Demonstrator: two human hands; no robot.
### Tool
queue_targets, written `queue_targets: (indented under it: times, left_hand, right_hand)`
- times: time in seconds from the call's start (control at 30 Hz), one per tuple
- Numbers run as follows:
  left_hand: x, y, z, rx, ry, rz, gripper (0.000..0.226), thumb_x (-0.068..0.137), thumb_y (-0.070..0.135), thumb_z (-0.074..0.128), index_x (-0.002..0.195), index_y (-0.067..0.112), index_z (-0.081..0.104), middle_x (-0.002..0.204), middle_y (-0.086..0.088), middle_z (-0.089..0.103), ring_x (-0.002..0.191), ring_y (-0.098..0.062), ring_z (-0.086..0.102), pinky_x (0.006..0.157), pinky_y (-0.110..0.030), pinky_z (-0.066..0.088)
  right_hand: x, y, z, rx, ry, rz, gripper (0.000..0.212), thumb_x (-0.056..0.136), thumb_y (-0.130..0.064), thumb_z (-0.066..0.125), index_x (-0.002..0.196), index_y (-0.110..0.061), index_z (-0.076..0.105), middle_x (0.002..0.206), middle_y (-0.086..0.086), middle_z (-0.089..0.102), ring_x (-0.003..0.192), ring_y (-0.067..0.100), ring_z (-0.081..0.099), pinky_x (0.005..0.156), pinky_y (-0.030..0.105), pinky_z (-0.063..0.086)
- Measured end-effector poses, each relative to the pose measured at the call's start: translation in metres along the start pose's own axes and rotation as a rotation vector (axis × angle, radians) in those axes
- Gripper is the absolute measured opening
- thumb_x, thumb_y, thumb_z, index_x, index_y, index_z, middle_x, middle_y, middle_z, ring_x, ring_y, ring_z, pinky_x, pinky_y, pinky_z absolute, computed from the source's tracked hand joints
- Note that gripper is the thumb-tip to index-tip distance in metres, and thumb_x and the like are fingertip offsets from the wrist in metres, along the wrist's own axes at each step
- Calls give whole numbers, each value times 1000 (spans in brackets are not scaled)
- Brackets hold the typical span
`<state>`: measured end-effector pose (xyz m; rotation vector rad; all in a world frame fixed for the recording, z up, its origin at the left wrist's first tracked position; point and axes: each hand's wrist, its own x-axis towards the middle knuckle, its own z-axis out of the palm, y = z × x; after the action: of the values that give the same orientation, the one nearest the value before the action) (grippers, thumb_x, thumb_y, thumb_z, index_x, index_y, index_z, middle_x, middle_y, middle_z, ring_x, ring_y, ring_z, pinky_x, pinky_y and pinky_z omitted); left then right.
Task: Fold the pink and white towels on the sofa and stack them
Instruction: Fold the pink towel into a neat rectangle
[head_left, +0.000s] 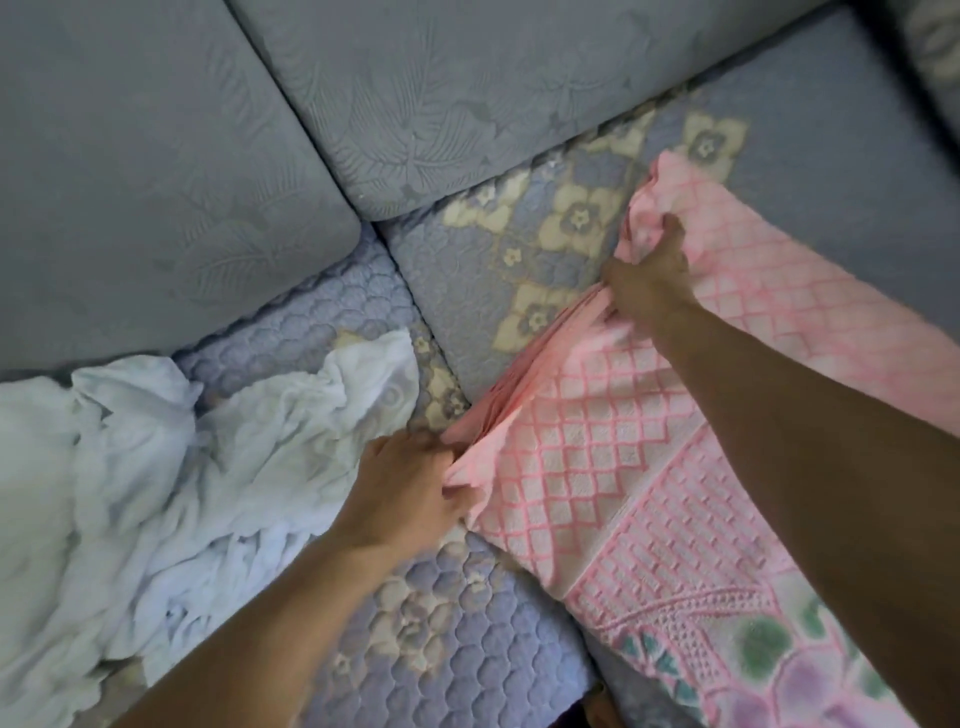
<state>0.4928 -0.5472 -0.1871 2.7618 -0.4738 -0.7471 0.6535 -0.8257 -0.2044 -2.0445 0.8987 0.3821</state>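
Note:
A pink towel (613, 467) with a diamond weave and a flowered border lies spread over the right seat of the sofa. Its left edge is bunched into folds. My left hand (400, 493) pinches the near corner of that edge. My right hand (649, 275) grips the far corner, fingers closed on gathered cloth. A white towel (171, 467) lies crumpled on the left seat, just left of my left hand and apart from both hands.
The quilted blue-grey seat cover (467, 639) with cream flower patches runs under both towels. Grey back cushions (171, 171) rise behind. A gap between the seat cushions (431, 338) runs between the two towels.

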Motion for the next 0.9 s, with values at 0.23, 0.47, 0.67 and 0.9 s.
queue_targets:
  times: [0.23, 0.47, 0.67, 0.9]
  left_hand:
    - [6, -30, -1, 23, -7, 20, 44, 89, 47, 59, 60, 13, 56, 73, -5, 58, 70, -28, 61, 64, -31, 48]
    - [-13, -17, -13, -220, 49, 495, 37, 96, 39, 58, 65, 20, 47, 81, 15, 47, 90, -7, 45, 91, -29, 34]
    - [9, -59, -10, -136, -218, 289, 43, 96, 61, 35, 83, 25, 56, 113, 14, 57, 120, -1, 42, 119, -38, 13]
    - [8, -58, -10, -524, -341, -43, 65, 82, 77, 51, 61, 16, 45, 58, 6, 40, 53, -7, 38, 54, -24, 30]
  right_hand:
    - [25, -7, -47, -568, 208, -238, 72, 93, -28, 57, 154, -22, 19, 153, 14, 28, 136, 38, 33, 109, 48, 36]
    - [61, -5, -64, -822, 119, -191, 82, 85, -50, 70, 147, -18, 27, 148, 20, 37, 135, 44, 36, 109, 52, 31]
    - [54, -2, -52, -820, 302, -224, 77, 83, -48, 73, 142, -13, 35, 140, 22, 42, 129, 43, 40, 107, 50, 32]
    - [61, 0, -56, -855, 287, -237, 79, 82, -51, 74, 141, -13, 37, 138, 22, 43, 127, 42, 42, 106, 50, 34]
